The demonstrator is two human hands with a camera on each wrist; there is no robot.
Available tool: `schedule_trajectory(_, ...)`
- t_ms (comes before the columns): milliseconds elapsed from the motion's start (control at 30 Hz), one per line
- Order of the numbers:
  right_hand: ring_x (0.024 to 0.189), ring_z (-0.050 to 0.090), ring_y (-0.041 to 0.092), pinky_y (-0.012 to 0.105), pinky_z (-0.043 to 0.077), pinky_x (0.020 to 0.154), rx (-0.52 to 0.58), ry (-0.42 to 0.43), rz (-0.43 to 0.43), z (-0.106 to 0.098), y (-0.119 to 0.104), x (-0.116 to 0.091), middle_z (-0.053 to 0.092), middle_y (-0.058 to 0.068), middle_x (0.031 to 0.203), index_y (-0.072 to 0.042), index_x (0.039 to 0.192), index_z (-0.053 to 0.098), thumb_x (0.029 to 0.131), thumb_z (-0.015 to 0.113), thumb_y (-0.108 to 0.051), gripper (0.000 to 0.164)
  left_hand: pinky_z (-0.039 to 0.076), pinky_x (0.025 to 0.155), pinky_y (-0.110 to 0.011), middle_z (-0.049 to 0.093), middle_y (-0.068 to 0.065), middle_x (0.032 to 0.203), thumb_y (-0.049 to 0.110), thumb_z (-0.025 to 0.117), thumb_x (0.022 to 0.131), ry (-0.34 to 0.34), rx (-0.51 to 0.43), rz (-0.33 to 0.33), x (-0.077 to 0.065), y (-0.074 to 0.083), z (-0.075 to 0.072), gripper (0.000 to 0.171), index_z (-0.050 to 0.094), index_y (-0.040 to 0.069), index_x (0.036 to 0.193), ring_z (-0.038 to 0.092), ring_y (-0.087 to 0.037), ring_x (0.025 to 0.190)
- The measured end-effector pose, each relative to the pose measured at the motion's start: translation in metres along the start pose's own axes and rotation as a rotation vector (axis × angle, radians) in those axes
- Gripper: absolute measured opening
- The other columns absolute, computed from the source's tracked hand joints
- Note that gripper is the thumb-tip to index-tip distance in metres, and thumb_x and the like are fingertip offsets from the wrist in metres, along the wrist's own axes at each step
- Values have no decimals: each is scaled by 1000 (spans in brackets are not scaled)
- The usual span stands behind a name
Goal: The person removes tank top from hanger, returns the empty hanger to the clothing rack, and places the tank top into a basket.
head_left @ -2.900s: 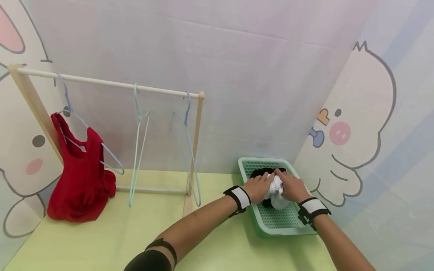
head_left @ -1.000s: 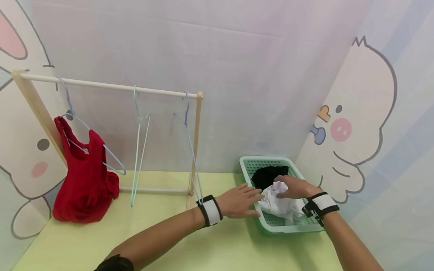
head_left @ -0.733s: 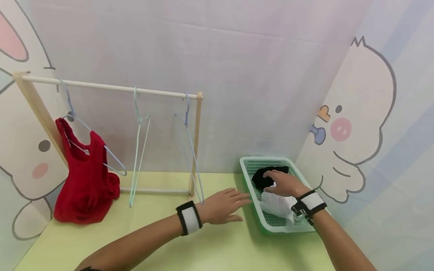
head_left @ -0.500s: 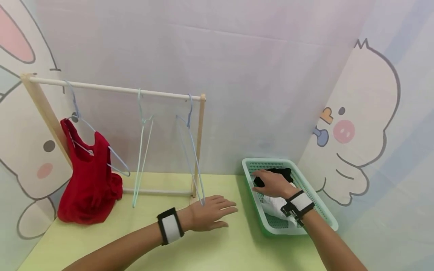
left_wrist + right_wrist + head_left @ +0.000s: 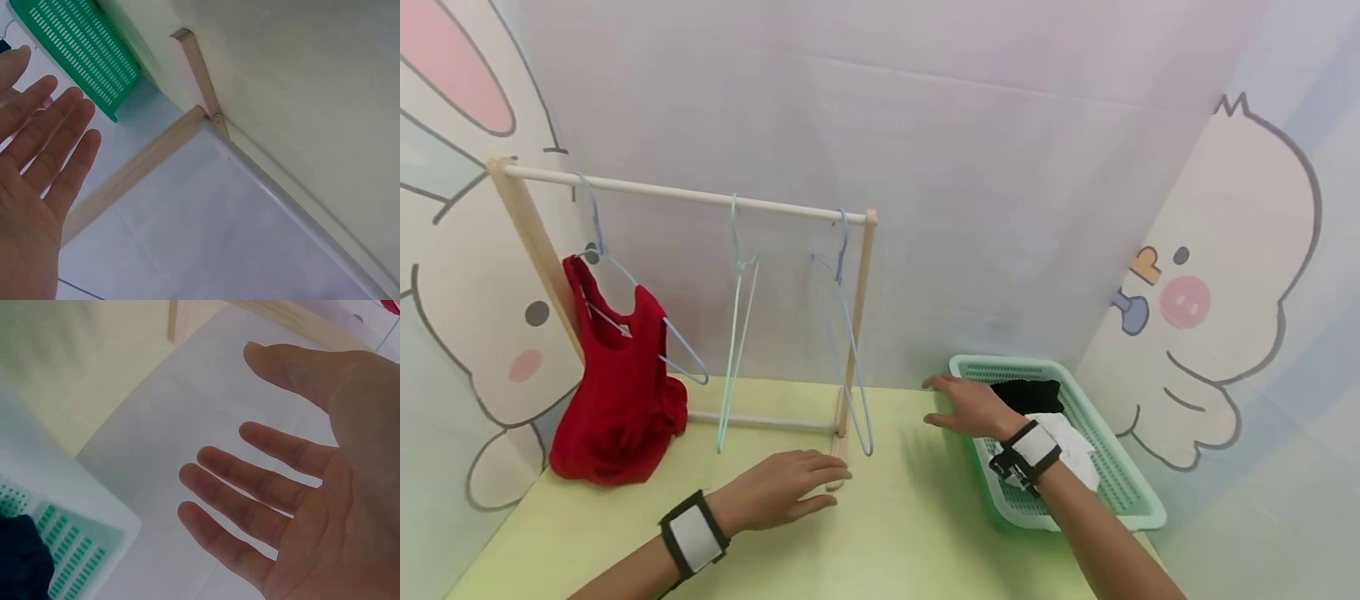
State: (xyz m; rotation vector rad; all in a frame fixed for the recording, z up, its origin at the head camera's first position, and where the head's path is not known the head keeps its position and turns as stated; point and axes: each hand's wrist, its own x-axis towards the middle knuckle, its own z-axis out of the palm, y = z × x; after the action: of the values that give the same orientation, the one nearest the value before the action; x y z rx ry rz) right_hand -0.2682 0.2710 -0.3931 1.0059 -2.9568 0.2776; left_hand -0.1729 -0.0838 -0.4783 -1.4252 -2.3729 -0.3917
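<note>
My left hand (image 5: pixel 782 489) is over the table in front of the rack, fingers extended and holding nothing; its palm and spread fingers show in the left wrist view. My right hand (image 5: pixel 973 407) hangs over the left rim of the green basket (image 5: pixel 1123 467), its fingers apart and nothing in them. Inside the basket lie a black cloth (image 5: pixel 1028 395) and a crumpled white garment (image 5: pixel 1071 446), partly hidden by my right wrist. A bare blue hanger (image 5: pixel 854 350) and a bare mint hanger (image 5: pixel 735 350) hang from the rack's rod (image 5: pixel 700 197).
At the rack's left end a red sleeveless top (image 5: pixel 625 392) hangs on another blue hanger (image 5: pixel 681 342), its lower part resting on the yellow table (image 5: pixel 880 550). The rack's wooden post (image 5: pixel 860 325) stands between the hangers and the basket. Cloth walls with cartoon animals close in the sides.
Both hands first gripped the white garment over the basket. They let it go into the basket, then moved left, the left hand toward the rack, the right to the basket's left rim.
</note>
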Motion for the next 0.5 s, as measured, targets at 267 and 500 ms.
schedule_trajectory(267,113,72,35,52,59,90,29,-1,-25,10,-13,19,62,20,146,-4,150,56,102,75,-33,59,61,96,-42,72,-3,134,29,72,105,1,-26,-152,-40,-6,-10,36,71,13,137,71,-20,120)
schedule_trajectory(500,110,73,36,51,60,87,56,23,-52,14,-20,30,64,22,142,-4,152,53,104,74,-33,60,62,94,-43,73,-3,133,25,75,103,47,-24,-207,-67,-12,-18,35,72,13,136,72,-20,120)
